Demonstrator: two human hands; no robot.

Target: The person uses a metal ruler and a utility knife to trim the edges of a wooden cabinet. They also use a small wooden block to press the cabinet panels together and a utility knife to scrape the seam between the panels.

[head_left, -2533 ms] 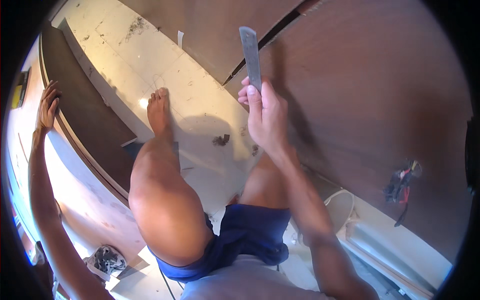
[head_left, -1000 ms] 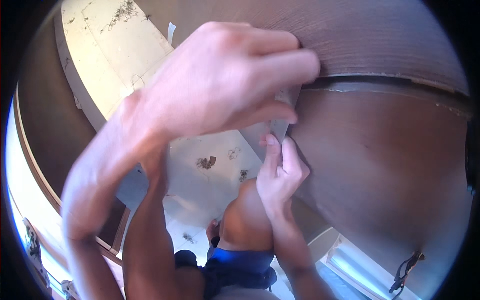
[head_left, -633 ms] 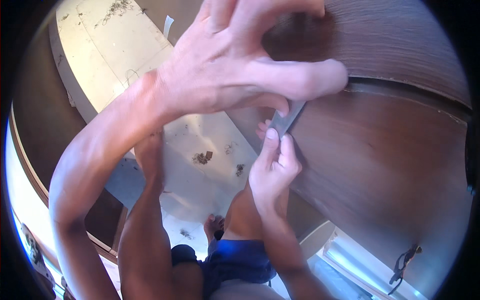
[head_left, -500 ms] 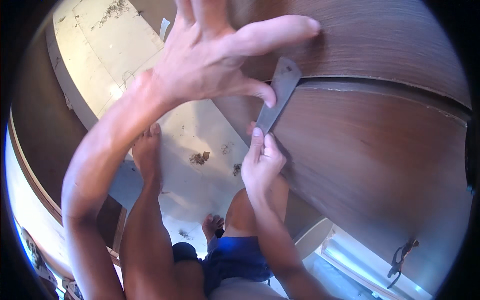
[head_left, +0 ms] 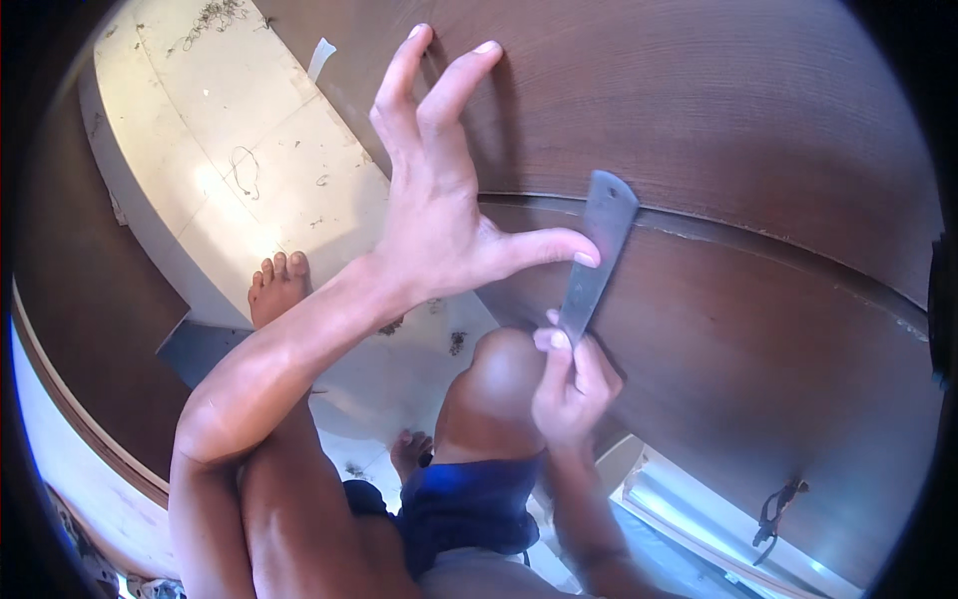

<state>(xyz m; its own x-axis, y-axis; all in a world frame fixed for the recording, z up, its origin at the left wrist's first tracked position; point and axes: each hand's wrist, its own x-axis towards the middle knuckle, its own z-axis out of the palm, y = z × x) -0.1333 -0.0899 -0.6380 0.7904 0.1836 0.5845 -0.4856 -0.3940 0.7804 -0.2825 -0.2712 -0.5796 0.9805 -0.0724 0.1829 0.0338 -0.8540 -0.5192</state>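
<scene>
My right hand (head_left: 577,394) pinches the narrow lower end of a flat, tapered grey metal blade (head_left: 599,250). Its wider end, pierced by a small hole, points up across the dark groove (head_left: 738,238) between two brown wood-grain panels, the upper panel (head_left: 718,110) and the lower panel (head_left: 718,319). My left hand (head_left: 439,215) is open with its fingers apart, over the upper panel and beside the groove. Its thumb reaches to the blade's left side; whether it presses on the metal I cannot tell.
Below lies a pale tiled floor (head_left: 289,150) with scattered dark scraps. My bent knee (head_left: 489,389) is close under the lower panel. A white strip (head_left: 321,58) stands at the upper panel's left edge. A dark strap (head_left: 776,519) hangs at lower right.
My right hand and the blade have moved right and down in the picture. My left hand has turned more upright, its fingers now pointing up, while its thumb stays by the blade.
</scene>
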